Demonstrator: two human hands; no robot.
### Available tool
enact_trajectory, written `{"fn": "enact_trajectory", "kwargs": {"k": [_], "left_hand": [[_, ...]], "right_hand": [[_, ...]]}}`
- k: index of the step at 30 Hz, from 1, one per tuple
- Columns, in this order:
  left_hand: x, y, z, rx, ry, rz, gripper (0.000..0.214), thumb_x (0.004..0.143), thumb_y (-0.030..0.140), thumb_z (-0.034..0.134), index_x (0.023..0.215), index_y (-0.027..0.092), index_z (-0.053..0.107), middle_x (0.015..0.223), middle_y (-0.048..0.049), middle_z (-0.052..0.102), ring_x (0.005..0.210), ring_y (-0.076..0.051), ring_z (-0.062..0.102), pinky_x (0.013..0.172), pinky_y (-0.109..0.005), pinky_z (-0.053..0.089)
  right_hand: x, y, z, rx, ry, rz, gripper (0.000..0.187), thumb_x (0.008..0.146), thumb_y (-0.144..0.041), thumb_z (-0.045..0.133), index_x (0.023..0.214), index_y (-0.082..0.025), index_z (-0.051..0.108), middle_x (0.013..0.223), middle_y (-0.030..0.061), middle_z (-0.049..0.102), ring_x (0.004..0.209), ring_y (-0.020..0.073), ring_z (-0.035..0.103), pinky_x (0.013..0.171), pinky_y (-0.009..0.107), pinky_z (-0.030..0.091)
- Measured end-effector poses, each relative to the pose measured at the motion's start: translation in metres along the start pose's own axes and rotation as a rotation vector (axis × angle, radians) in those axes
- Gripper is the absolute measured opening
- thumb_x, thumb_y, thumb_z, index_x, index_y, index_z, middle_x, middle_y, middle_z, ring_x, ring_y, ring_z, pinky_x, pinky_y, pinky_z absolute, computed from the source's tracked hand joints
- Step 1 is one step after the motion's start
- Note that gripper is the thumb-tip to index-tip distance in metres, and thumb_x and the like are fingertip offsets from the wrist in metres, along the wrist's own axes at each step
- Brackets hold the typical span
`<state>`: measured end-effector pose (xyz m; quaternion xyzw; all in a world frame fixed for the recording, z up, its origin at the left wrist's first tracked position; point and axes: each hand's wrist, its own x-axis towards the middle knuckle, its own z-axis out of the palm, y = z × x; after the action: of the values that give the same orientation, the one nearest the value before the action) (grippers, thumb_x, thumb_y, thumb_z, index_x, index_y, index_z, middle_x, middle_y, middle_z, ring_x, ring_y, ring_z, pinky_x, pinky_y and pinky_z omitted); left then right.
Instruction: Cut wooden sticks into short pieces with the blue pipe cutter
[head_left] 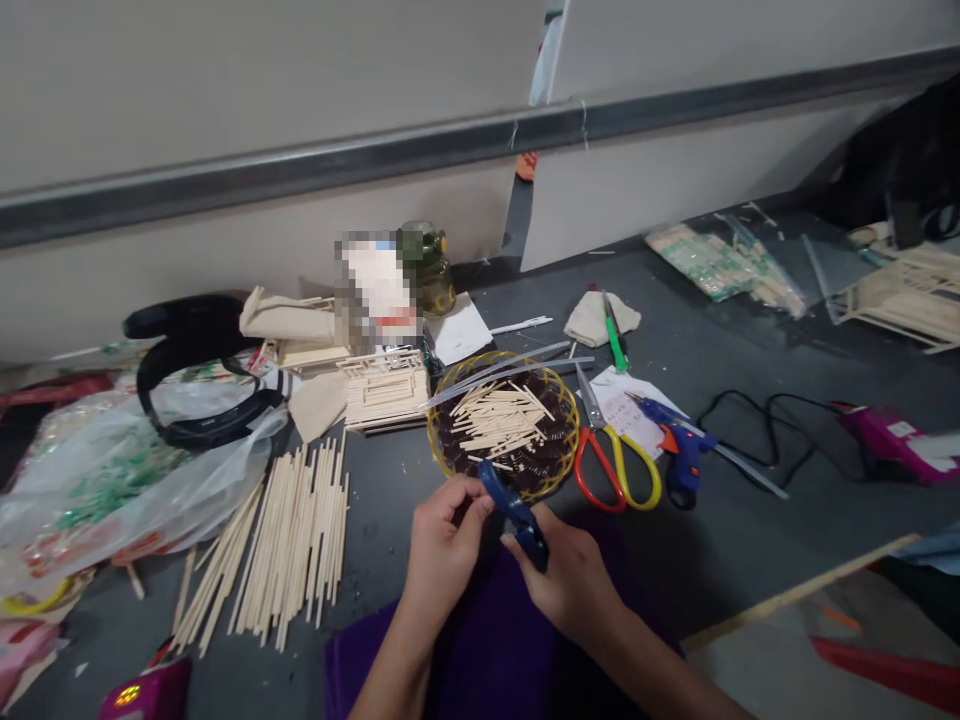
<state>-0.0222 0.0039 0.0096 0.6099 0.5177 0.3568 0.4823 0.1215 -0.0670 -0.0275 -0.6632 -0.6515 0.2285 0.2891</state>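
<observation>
Over a dark work surface, both my hands close on a blue-handled cutter [516, 512] beside a wicker basket [442, 425] of cut sticks.

From the head camera: my right hand [564, 580] is curled tight around the cutter's handles; my left hand [444, 545] is half closed, fingertips pinched at its tip, on something too small to make out. One pair of scissors [616, 462], one glue gun [681, 450] and one spread of long sticks [289, 545] lie nearby.
</observation>
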Motion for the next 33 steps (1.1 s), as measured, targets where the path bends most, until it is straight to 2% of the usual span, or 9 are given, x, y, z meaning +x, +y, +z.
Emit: {"fn": "enact_trajectory", "kwargs": {"k": [5, 11, 21, 27, 33], "left_hand": [[0.000, 0.002, 0.000, 0.004, -0.010, -0.032, 0.020, 0.082, 0.025, 0.059, 0.065, 0.017, 0.064, 0.059, 0.0008, 0.058, 0.056, -0.011, 0.051, 0.054, -0.020, 0.039], [0.001, 0.003, 0.000, -0.009, -0.027, -0.059, 0.021, 0.083, 0.027, 0.059, 0.065, 0.017, 0.064, 0.059, 0.0009, 0.057, 0.056, -0.011, 0.052, 0.053, -0.019, 0.040], [-0.002, 0.006, 0.003, -0.083, -0.002, -0.125, 0.017, 0.079, 0.027, 0.062, 0.066, 0.016, 0.065, 0.058, 0.0008, 0.057, 0.053, -0.011, 0.051, 0.051, -0.019, 0.040], [-0.001, 0.001, 0.004, -0.092, -0.011, -0.091, 0.018, 0.079, 0.029, 0.061, 0.067, 0.016, 0.064, 0.056, 0.0010, 0.055, 0.052, -0.012, 0.051, 0.051, -0.020, 0.041], [0.002, -0.005, 0.005, 0.000, -0.012, -0.031, 0.019, 0.082, 0.028, 0.059, 0.068, 0.016, 0.064, 0.060, -0.0001, 0.058, 0.058, -0.013, 0.052, 0.055, -0.021, 0.040]], "right_hand": [[0.000, 0.001, -0.001, 0.091, -0.001, -0.006, 0.006, 0.089, -0.023, 0.050, 0.083, -0.023, 0.049, 0.060, -0.0004, 0.063, 0.049, 0.0155, 0.062, 0.050, 0.023, 0.041], [0.001, 0.003, -0.002, 0.113, -0.054, 0.023, 0.002, 0.086, -0.021, 0.050, 0.086, -0.021, 0.052, 0.060, 0.0004, 0.063, 0.049, 0.0156, 0.061, 0.049, 0.023, 0.041], [0.003, 0.003, -0.006, 0.157, -0.041, 0.007, 0.007, 0.088, -0.022, 0.050, 0.082, -0.022, 0.053, 0.060, -0.0004, 0.064, 0.051, 0.0147, 0.063, 0.052, 0.022, 0.044], [0.005, 0.008, -0.001, 0.106, -0.010, -0.015, 0.012, 0.088, -0.024, 0.048, 0.076, -0.023, 0.049, 0.056, -0.0011, 0.062, 0.048, 0.0147, 0.062, 0.050, 0.022, 0.040], [0.007, 0.012, 0.007, 0.047, 0.022, -0.035, 0.017, 0.089, -0.025, 0.047, 0.071, -0.023, 0.048, 0.055, -0.0005, 0.062, 0.049, 0.0151, 0.062, 0.050, 0.022, 0.038]]}}
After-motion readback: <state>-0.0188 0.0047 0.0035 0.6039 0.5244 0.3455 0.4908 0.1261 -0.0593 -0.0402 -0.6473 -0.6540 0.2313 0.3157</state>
